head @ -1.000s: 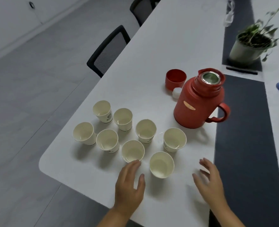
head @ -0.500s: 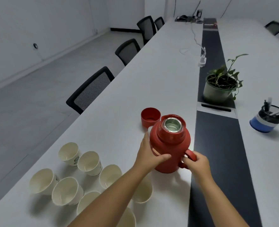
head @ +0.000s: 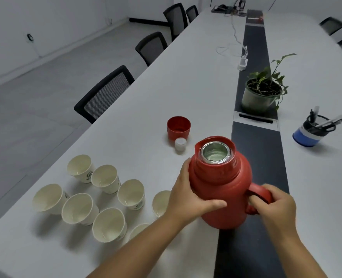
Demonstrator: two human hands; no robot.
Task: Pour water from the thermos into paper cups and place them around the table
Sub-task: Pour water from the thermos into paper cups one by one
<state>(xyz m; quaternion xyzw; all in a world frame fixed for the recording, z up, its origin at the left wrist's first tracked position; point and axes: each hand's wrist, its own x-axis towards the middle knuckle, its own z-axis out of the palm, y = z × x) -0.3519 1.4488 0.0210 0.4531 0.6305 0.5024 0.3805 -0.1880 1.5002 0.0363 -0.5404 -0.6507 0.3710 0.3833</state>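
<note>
A red thermos [head: 220, 185] with its steel mouth uncovered is upright at the near middle of the white table [head: 166, 81]. My left hand [head: 188, 195] wraps its left side and my right hand [head: 274, 205] grips its handle. Several empty paper cups [head: 105, 197] are clustered to the left of the thermos; two of them are partly hidden behind my left arm. The red thermos lid [head: 178, 127] stands mouth up farther back, with a small white stopper [head: 180, 144] beside it.
A dark strip [head: 258, 149] runs down the table's middle. On it stands a potted plant [head: 262, 91]. A blue pen holder [head: 310, 131] sits to the right. Black chairs [head: 105, 93] line the left edge. White cables and a charger [head: 242, 61] lie farther back.
Both hands have moved from the table's near edge onto the thermos, left on the body, right on the handle. The thermos now looks lifted nearer to me. My view has tilted up.
</note>
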